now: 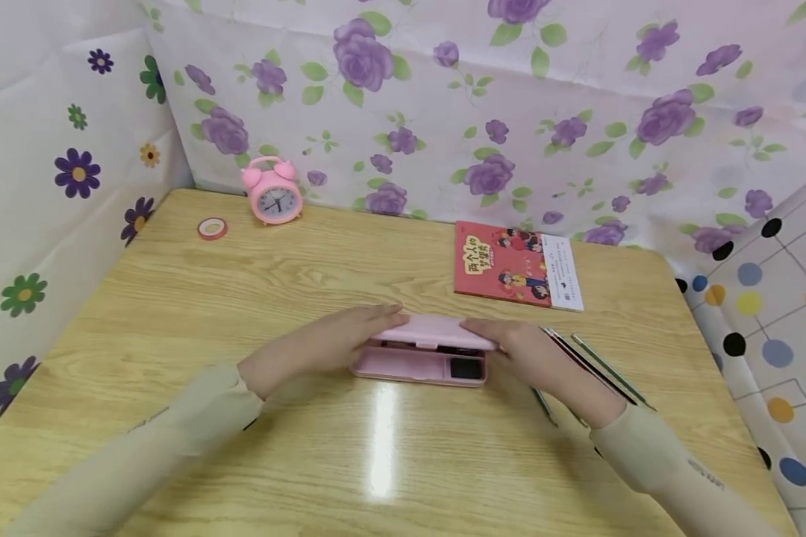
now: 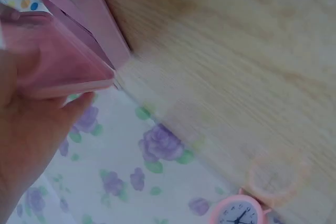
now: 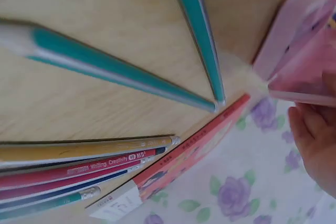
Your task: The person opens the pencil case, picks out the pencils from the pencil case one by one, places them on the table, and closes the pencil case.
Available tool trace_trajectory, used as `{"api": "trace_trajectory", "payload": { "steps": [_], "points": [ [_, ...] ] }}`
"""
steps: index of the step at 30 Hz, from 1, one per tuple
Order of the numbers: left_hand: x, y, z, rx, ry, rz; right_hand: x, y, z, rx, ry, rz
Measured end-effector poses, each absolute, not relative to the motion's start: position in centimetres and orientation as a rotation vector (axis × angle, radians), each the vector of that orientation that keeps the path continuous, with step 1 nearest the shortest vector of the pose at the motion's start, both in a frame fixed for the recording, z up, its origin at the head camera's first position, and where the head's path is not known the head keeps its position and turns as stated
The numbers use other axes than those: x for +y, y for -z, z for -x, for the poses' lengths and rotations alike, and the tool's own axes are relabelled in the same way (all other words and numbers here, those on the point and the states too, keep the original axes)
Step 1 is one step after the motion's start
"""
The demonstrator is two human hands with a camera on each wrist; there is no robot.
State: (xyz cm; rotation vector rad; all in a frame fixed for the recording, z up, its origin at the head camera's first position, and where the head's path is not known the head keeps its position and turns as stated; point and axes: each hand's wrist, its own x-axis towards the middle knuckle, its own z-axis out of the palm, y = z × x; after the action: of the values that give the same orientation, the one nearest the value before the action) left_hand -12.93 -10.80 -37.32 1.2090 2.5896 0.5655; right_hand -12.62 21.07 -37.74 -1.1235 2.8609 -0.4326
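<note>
A pink pencil case (image 1: 399,364) lies at mid-table with its lid (image 1: 436,330) tilted partway up. My left hand (image 1: 332,339) grips the lid's left end; in the left wrist view, its thumb and fingers lie on opposite faces of the pink lid (image 2: 63,61). At the lid's right end, my right hand (image 1: 537,362) holds it, seen also at the edge of the right wrist view. Inside the base sits a black square piece (image 1: 466,368) in the right compartment. Dark contents show partly beneath the lid.
Several pencils (image 3: 121,72) lie on the table right of the case, partly under my right arm. Behind them is a red book (image 1: 504,265). At the back left stand a pink alarm clock (image 1: 277,200) and a tape roll (image 1: 212,228). A floral cloth (image 1: 403,142) hangs behind.
</note>
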Motion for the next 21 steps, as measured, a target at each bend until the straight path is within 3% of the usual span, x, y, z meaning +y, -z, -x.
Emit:
{"api": "trace_trajectory", "payload": {
  "steps": [9,21],
  "points": [
    [-11.1,39.0,10.3,2.436,-0.283,-1.184,20.9,39.6,10.8,2.605,0.18,1.162],
    [-11.3,39.9,10.2,2.491,-0.255,-1.141,20.8,40.7,10.5,2.625,0.101,1.14]
  ]
}}
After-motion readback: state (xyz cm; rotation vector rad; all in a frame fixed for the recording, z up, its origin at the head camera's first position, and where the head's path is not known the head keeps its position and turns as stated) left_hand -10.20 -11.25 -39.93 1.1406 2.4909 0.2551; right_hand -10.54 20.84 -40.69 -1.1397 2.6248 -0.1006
